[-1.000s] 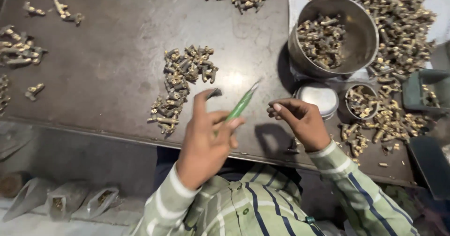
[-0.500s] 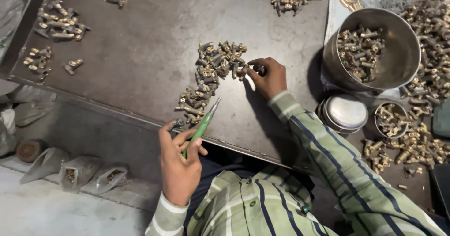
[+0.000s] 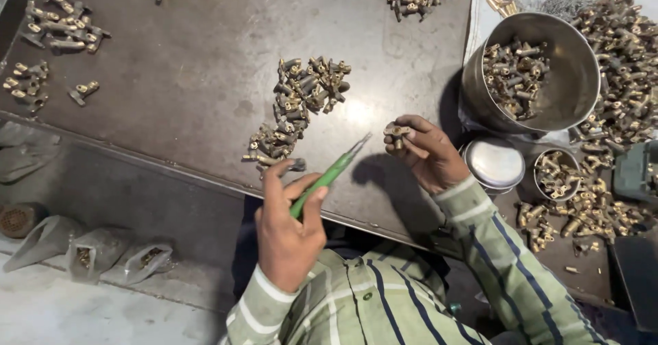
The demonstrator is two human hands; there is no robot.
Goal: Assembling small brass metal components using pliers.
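Observation:
My left hand [image 3: 288, 239] grips a green-handled tool [image 3: 327, 177] whose thin metal tip points up and right. My right hand [image 3: 428, 154] pinches a small brass fitting [image 3: 396, 133] between its fingertips, just above the dark metal table [image 3: 185, 77]. The tool's tip is a short way left of the fitting and not touching it. A loose pile of brass fittings [image 3: 298, 105] lies on the table just beyond both hands. Striped green and blue sleeves cover both forearms.
A steel bowl [image 3: 569, 91] partly filled with fittings stands at right, with a round lidded tin [image 3: 493, 163] and a small cup of fittings [image 3: 555, 173] beside it. More fittings lie heaped at far right, top centre and far left. Plastic bags [image 3: 89, 256] rest on the floor.
My right hand reached to the pile and has come back toward me holding a fitting. My left hand with the green tool has stayed near the table's front edge.

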